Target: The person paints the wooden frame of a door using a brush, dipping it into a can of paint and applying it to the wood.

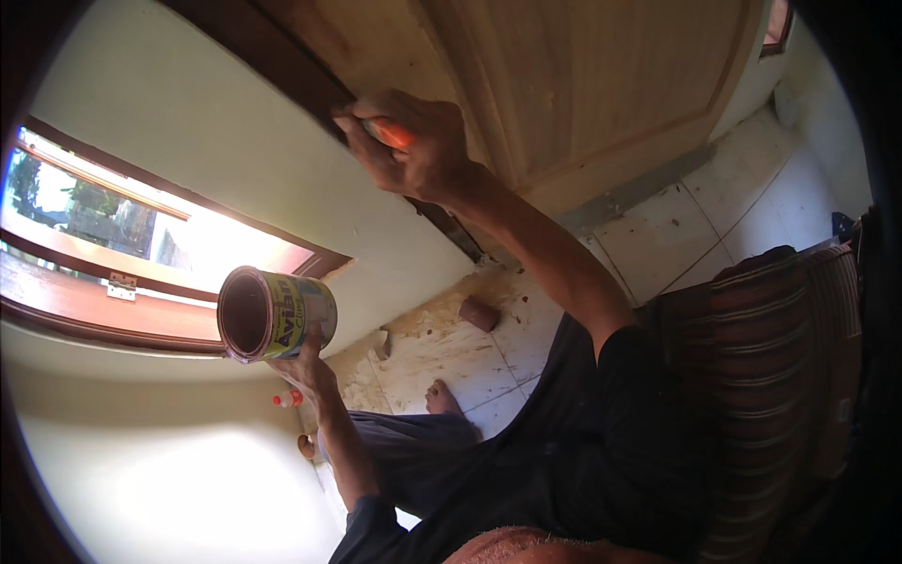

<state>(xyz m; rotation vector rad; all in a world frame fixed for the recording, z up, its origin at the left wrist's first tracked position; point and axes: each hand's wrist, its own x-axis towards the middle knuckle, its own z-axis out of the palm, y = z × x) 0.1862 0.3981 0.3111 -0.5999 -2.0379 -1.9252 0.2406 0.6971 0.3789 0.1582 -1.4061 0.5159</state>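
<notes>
A paint can (299, 310) with a yellow-green label is tilted toward the left, its open mouth and brown-stained inside showing. My left hand (308, 368) grips it from below, thumb up its side. Higher up, my right hand (423, 146) is closed round a paintbrush (395, 135), of which mainly the orange handle shows; its bristles are hidden by the fingers. That hand is up against the dark brown door frame (282, 61). Right of the frame is a bare wooden door (592, 85) with a moulded panel.
At left a window (103, 211) with a brown frame and hinge lets in bright light. A small red-capped bottle (287, 399) is low by the wall. A brown block-like piece (478, 314) lies on the stained tile floor (658, 230). Striped fabric (789, 348) is close at right.
</notes>
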